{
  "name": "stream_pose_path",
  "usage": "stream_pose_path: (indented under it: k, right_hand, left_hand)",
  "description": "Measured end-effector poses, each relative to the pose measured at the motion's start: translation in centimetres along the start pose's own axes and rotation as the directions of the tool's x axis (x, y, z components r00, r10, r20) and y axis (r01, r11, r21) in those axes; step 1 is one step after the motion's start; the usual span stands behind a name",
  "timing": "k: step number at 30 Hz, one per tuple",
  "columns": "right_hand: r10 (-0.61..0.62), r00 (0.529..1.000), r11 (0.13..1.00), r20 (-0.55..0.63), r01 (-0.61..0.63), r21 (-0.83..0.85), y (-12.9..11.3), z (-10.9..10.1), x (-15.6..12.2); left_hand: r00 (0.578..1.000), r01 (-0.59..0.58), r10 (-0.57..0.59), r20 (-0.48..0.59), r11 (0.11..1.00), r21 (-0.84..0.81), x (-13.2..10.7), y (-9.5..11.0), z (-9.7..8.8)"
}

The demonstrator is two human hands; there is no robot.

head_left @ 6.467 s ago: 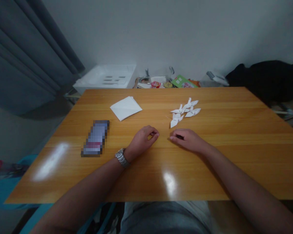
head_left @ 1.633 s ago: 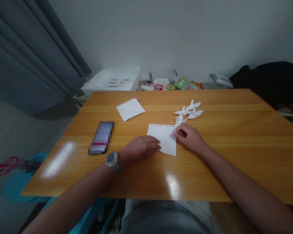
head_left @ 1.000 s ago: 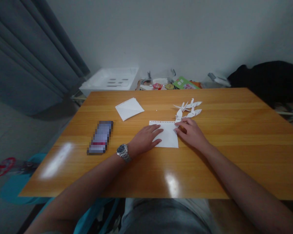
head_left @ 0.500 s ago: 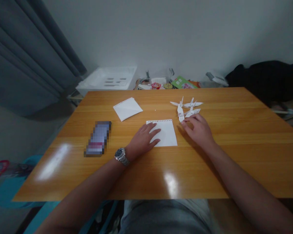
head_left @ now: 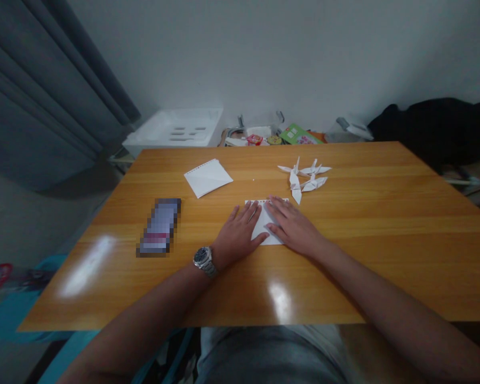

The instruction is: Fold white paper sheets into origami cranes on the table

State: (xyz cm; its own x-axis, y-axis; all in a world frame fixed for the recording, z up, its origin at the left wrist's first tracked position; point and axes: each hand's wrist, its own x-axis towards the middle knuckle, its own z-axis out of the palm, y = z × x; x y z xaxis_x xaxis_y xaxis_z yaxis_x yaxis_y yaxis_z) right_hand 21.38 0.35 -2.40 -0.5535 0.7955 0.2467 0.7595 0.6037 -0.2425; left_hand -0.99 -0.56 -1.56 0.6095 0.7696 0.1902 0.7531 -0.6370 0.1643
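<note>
Both palms are pressing flat, fingers spread: the left hand [head_left: 237,234] and right hand [head_left: 293,228] are covering most of the paper sheet [head_left: 264,224] lying mid-table [head_left: 384,224], hiding its centre.

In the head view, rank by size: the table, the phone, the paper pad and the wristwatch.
1. Table, largest.
2. Phone and paper pad look alike; the pad is farther, so unranked.
3. Wristwatch, smallest.
</note>
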Motion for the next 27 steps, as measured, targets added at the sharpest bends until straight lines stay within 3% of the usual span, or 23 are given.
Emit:
stream_pose_path:
  k: [8,21,24,27]
  right_hand:
    - [0.031,0.995,0.997,0.091,-0.024,-0.078,0.0,0.8,-0.2]
    - [0.148,0.986,0.986,0.075,-0.141,-0.090,1.4,0.4,-1.0]
    - [0.136,0.989,0.988,0.062,-0.131,-0.077,1.5,0.5,-1.0]
    - [0.117,0.993,0.992,0.031,-0.116,-0.051,1.5,0.6,-1.0]
  left_hand:
    - [0.999,0.031,-0.033,0.025,0.997,0.076,-0.1,-0.3,0.2]
    - [0.996,0.074,-0.077,0.037,0.995,0.063,0.1,-1.0,-0.2]
    - [0.998,0.041,-0.041,0.050,0.999,0.007,0.2,-1.6,-0.9]
    - [0.993,-0.100,0.107,0.058,0.989,-0.108,0.2,-2.3,-1.8]
